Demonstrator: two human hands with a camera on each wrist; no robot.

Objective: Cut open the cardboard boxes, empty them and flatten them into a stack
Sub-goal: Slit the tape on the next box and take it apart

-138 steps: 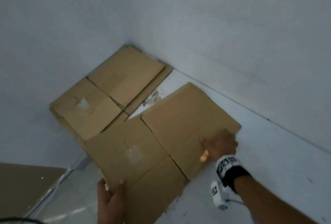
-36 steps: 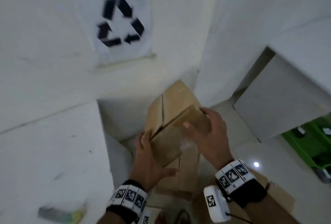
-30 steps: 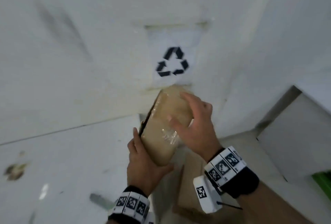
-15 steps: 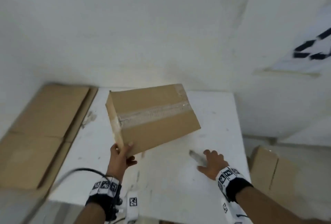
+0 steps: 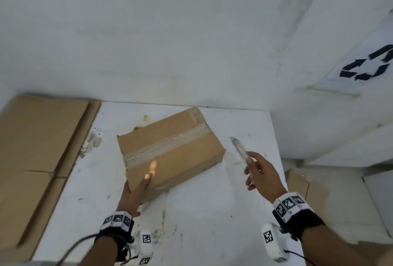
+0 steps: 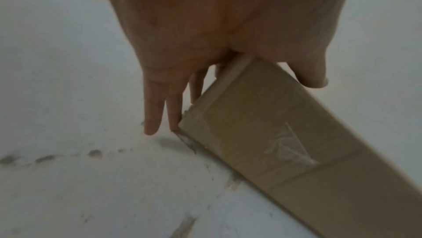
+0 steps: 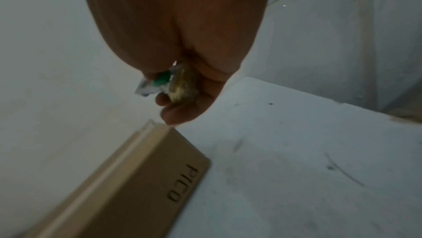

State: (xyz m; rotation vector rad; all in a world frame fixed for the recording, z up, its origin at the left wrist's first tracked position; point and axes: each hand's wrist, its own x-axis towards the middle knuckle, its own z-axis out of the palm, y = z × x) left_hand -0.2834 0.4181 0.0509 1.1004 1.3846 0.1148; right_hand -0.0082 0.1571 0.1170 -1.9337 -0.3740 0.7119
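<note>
A sealed brown cardboard box (image 5: pixel 170 148) with clear tape along its top seam lies slanted on the white table (image 5: pixel 191 223). My left hand (image 5: pixel 139 186) grips its near left corner. In the left wrist view the thumb (image 6: pixel 312 77) sits on the box (image 6: pixel 274 142) top and the fingers (image 6: pixel 153 115) run down its side. My right hand (image 5: pixel 258 172) is raised just right of the box and grips a utility cutter (image 5: pixel 239 149) that points away from me. The right wrist view shows the cutter (image 7: pixel 164 81) with its green slider above the box (image 7: pixel 137 178) end printed "PICO".
A stack of flattened cardboard (image 5: pixel 38 148) covers the table's left side against the wall. More brown boxes (image 5: pixel 306 187) stand on the floor past the table's right edge. A recycling sign (image 5: pixel 368 67) hangs on the right wall.
The box, held tilted above the table by my left hand, now rests on it. My right hand has picked the cutter up from the table.
</note>
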